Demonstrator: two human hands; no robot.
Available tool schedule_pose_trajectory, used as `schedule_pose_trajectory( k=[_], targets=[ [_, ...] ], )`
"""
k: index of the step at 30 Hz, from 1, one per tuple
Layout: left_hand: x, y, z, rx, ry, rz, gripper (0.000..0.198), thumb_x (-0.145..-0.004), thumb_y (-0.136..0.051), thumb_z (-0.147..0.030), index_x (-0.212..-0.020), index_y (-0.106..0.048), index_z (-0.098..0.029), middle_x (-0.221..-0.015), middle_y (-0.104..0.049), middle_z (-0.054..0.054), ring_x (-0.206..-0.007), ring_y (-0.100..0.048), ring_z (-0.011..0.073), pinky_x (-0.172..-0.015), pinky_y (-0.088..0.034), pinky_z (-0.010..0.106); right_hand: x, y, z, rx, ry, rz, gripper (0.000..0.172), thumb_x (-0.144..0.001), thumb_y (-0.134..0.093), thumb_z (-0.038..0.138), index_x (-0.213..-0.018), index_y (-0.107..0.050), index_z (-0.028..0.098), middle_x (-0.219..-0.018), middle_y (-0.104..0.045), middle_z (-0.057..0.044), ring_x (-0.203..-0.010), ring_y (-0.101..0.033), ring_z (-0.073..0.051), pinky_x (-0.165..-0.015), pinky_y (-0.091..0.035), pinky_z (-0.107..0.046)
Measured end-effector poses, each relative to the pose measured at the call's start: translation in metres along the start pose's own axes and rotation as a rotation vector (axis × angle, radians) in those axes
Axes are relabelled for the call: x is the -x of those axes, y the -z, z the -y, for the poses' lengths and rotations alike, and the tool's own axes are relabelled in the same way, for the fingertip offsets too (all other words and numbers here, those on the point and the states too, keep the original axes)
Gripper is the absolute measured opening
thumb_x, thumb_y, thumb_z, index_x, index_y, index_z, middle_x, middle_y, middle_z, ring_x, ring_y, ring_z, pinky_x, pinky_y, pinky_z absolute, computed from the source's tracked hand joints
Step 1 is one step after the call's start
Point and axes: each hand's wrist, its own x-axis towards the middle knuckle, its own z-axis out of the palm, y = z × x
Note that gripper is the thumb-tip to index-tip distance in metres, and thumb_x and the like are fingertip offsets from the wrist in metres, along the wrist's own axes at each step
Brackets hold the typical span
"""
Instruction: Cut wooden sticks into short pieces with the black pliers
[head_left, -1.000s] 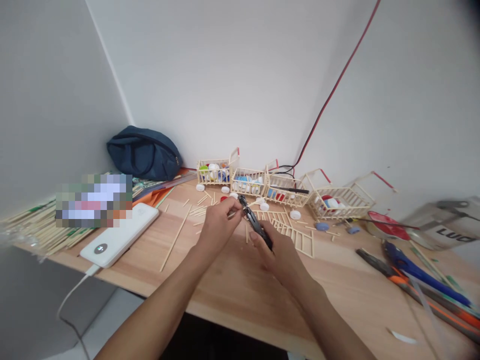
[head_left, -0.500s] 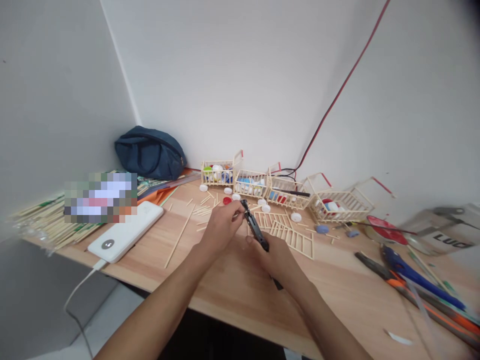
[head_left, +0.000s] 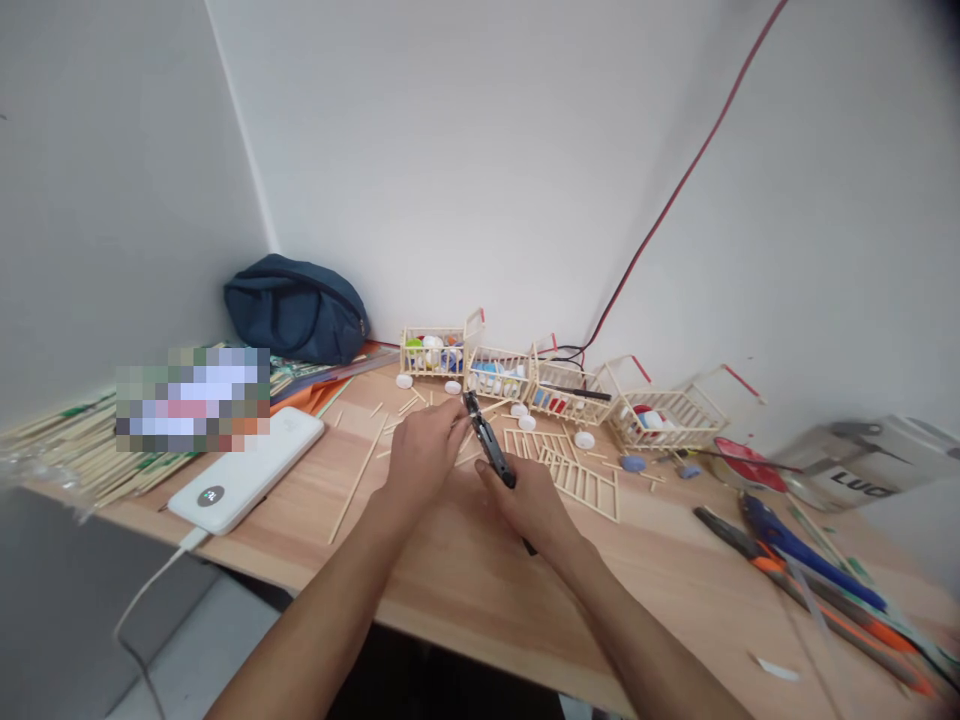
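Observation:
Gripped in my right hand [head_left: 531, 497] is a black pliers-like tool [head_left: 489, 440], its head pointing up and away from me. My left hand [head_left: 426, 447] is just left of that head, thumb and fingers pinched together. Whatever lies between those fingertips is too small to make out. To the right of the tool, flat ladder-like frames of thin sticks [head_left: 589, 482] rest on the wooden table [head_left: 450, 600]. Short cut sticks are scattered around my left hand, and one longer stick [head_left: 358, 480] lies to its left.
Several miniature stick carts [head_left: 667, 420] with bottle-cap wheels line the wall. A blue bag [head_left: 296, 308], bundled sticks [head_left: 90, 445] and a white power bank [head_left: 247, 470] occupy the left. Orange-and-black pliers [head_left: 731, 535], a blue-handled tool [head_left: 810, 550] and a clear container [head_left: 855, 465] are at right.
Both hands and the tool have shifted slightly left in view, and the tool's head now shows more clearly beside my left fingertips. The whole view has also moved a little.

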Motion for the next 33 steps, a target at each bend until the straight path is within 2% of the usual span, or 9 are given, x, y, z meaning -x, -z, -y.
schedule_pose_trajectory(
  k=[4,8,16,20,25,27,31,33],
  targets=[
    [0.001,0.003,0.001,-0.152,0.006,0.057,0.026,-0.090,-0.041,-0.034,-0.082,-0.062,-0.020,-0.077,-0.067,0.004,-0.069,-0.058,0.0166,-0.059,-0.029,0.025,0.002,-0.006,-0.002,-0.022,-0.035,-0.034,0.040,-0.083,-0.044,0.050,-0.056,-0.042,0.020,-0.046,-0.047,0.002,-0.048,-0.045,-0.013,-0.047,-0.028,-0.023],
    [0.001,0.006,0.000,-0.115,0.010,0.111,0.030,-0.092,-0.037,-0.034,-0.081,-0.061,-0.021,-0.078,-0.067,0.002,-0.069,-0.058,0.0149,-0.061,-0.031,0.024,0.004,-0.004,-0.002,-0.049,-0.055,-0.023,0.044,-0.082,-0.044,0.055,-0.055,-0.044,0.020,-0.045,-0.049,0.001,-0.046,-0.046,-0.013,-0.046,-0.029,-0.022],
    [0.004,0.008,-0.004,-0.057,0.030,0.106,0.033,-0.092,-0.035,-0.032,-0.077,-0.061,-0.019,-0.075,-0.066,0.003,-0.067,-0.056,0.0141,-0.063,-0.032,0.024,0.011,0.002,-0.003,-0.057,-0.131,0.015,0.050,-0.080,-0.043,0.061,-0.051,-0.045,0.020,-0.043,-0.052,0.000,-0.044,-0.048,-0.013,-0.045,-0.029,-0.022],
    [0.003,0.007,-0.004,-0.028,0.036,0.111,0.029,-0.090,-0.038,-0.031,-0.079,-0.062,-0.020,-0.076,-0.066,0.002,-0.067,-0.056,0.0139,-0.063,-0.032,0.023,0.012,0.002,0.000,-0.034,-0.132,-0.002,0.046,-0.080,-0.045,0.057,-0.053,-0.045,0.020,-0.045,-0.051,0.000,-0.048,-0.049,-0.014,-0.048,-0.030,-0.023],
    [0.000,0.006,-0.003,-0.043,0.069,0.172,0.020,-0.085,-0.046,-0.030,-0.086,-0.064,-0.022,-0.074,-0.066,0.002,-0.067,-0.057,0.0164,-0.058,-0.032,0.025,0.011,-0.002,0.001,-0.014,-0.122,-0.021,0.031,-0.078,-0.049,0.045,-0.059,-0.048,0.020,-0.053,-0.054,0.001,-0.052,-0.050,-0.014,-0.049,-0.031,-0.022],
    [0.001,0.006,-0.006,-0.071,0.019,0.079,0.018,-0.083,-0.048,-0.028,-0.090,-0.064,-0.021,-0.078,-0.067,0.004,-0.075,-0.058,0.0192,-0.065,-0.036,0.028,0.010,-0.003,-0.001,-0.036,-0.146,-0.017,0.030,-0.077,-0.049,0.042,-0.057,-0.046,0.020,-0.050,-0.053,0.001,-0.050,-0.050,-0.014,-0.048,-0.031,-0.022],
    [0.010,0.009,-0.019,0.041,-0.215,-0.293,0.016,-0.081,-0.050,-0.020,-0.092,-0.061,-0.017,-0.091,-0.066,0.008,-0.094,-0.054,0.0210,-0.085,-0.038,0.035,0.004,0.002,-0.004,-0.313,-0.202,0.083,0.042,-0.081,-0.043,0.051,-0.053,-0.045,0.020,-0.042,-0.048,0.002,-0.040,-0.048,-0.013,-0.044,-0.035,-0.023],
    [0.017,0.009,-0.027,0.170,-0.298,-0.334,0.011,-0.082,-0.049,-0.021,-0.084,-0.060,-0.017,-0.083,-0.065,0.006,-0.086,-0.056,0.0177,-0.082,-0.039,0.032,-0.002,0.010,-0.004,-0.518,-0.205,0.122,0.045,-0.082,-0.041,0.056,-0.056,-0.048,0.020,-0.043,-0.049,0.002,-0.039,-0.049,-0.013,-0.042,-0.038,-0.023]
  ],
)
